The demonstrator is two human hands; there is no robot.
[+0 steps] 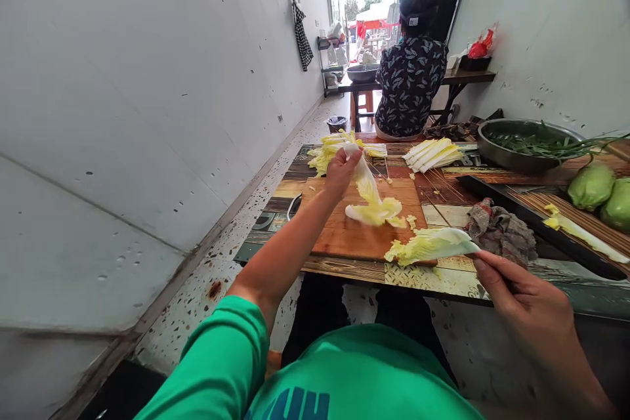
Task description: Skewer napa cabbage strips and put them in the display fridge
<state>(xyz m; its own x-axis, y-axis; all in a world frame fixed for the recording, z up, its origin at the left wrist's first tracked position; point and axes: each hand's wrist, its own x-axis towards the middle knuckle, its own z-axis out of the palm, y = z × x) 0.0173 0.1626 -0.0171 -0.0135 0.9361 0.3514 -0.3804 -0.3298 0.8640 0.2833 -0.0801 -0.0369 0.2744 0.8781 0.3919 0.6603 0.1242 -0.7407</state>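
Cabbage leaf [436,246] | rag [504,233] beside | chopping board [335,226] near | greens bowl [514,155] beyond

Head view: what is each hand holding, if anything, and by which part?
The left hand holds a cabbage leaf by its white upper end; the right hand holds a second leaf by its pale stem end.

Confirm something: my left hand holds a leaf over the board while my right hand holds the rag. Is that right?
Not quite: the head view shows your right hand holding a yellow-green leaf, not the rag. The rest is right.
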